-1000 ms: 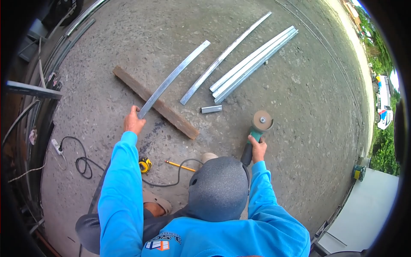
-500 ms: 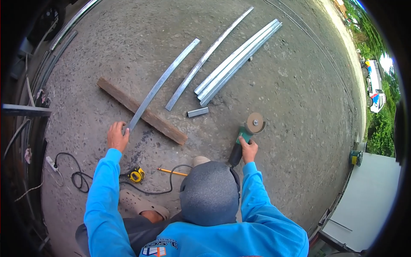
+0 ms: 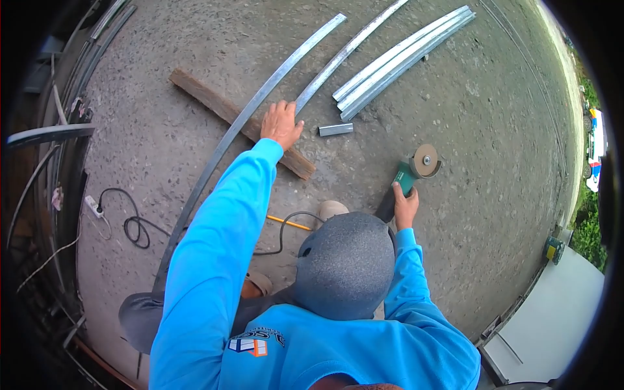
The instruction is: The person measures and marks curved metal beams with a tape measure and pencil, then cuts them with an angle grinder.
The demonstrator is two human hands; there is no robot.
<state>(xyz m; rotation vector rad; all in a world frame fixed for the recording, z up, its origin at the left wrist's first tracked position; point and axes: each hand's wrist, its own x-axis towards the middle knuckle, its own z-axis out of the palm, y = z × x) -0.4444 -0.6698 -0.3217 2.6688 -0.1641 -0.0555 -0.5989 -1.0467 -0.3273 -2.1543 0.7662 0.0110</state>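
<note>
In my right hand (image 3: 405,204) is a green angle grinder (image 3: 404,177), its body gripped and its brown cutting disc (image 3: 426,160) facing up. My left hand (image 3: 281,125) reaches forward over a wooden beam (image 3: 214,99), fingers stretched out and thumb apart. Its fingertips are right at the near end of a narrow metal strip (image 3: 338,60). To the left of that hand, a longer metal channel (image 3: 242,120) lies across the beam and runs back towards my knee. A short offcut of channel (image 3: 335,129) rests on the ground to the right of the hand.
Several metal studs (image 3: 404,62) lie bundled on the concrete ahead. A yellow pencil (image 3: 290,223) and a black power cord (image 3: 282,240) are close to my feet. The cord's plug sits in a white outlet strip (image 3: 93,207) at left. A white panel (image 3: 552,318) stands at right.
My left hand has left the near end of the first channel and moved right to the second strip. That channel now extends back towards me. My right hand still holds the grinder.
</note>
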